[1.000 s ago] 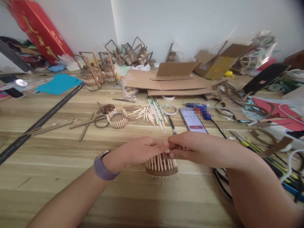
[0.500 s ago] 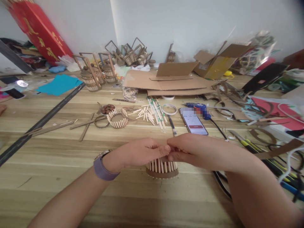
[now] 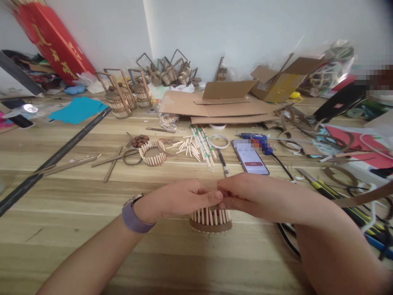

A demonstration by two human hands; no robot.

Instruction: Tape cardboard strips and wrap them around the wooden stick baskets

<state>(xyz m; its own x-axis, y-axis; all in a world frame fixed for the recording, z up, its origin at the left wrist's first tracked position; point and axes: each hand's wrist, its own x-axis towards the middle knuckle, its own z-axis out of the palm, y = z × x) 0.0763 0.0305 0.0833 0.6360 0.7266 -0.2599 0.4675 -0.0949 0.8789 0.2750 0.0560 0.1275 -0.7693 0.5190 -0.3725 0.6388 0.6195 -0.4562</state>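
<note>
Under my hands, on the near middle of the table, is a small round basket (image 3: 210, 223) of upright pale sticks with a brown band at its lower edge. My left hand (image 3: 184, 197), with a watch strap at the wrist, is closed at its upper left, thumb pointing right. From the right, my right hand (image 3: 241, 193) bends over its top with fingers pinched together. The two thumbs nearly meet there. My fingers cover the upper rim, so its far side is hidden.
Behind lie a stick ring (image 3: 152, 153), loose sticks (image 3: 188, 147), a tape roll (image 3: 219, 141), a phone (image 3: 250, 157) and a blue glue gun (image 3: 254, 139). Cutters (image 3: 322, 190) and brown strips crowd the right. Cardboard (image 3: 215, 104) and finished baskets (image 3: 118, 104) stand farther back.
Both hands keep their hold, and the basket has barely shifted. A hand at the far left edge has gone from view.
</note>
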